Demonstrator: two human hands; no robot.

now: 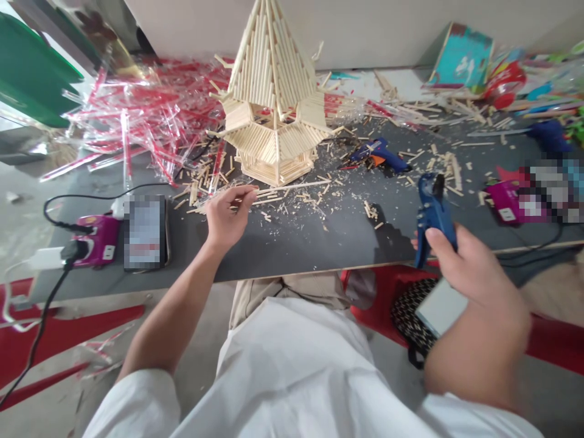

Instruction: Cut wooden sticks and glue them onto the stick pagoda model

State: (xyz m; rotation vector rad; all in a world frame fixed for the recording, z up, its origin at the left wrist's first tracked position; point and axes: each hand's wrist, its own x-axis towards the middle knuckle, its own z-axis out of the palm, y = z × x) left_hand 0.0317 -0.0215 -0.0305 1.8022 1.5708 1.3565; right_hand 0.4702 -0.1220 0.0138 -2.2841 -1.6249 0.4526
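Note:
Between thumb and fingers my left hand (pixel 230 216) pinches the end of a thin wooden stick (pixel 294 187), which points right across the table. Just behind it stands a tiered pagoda model (pixel 276 131) built of pale sticks, with a tall pointed roof. My right hand (pixel 474 258) is wrapped round the handles of a blue hand cutter (pixel 435 216), held above the table's front edge at the right. The cutter's head points away from me, well apart from the stick. Cut stick pieces (pixel 371 211) lie scattered about the model's base.
Clear wrappers with red strips (pixel 137 121) heap up at the back left. A phone (pixel 145 234) lies beside a purple power socket (pixel 98 240). Blue glue guns (pixel 383 155) rest at the right, near another purple socket (pixel 517 201). Red stools (pixel 383 292) stand below the table edge.

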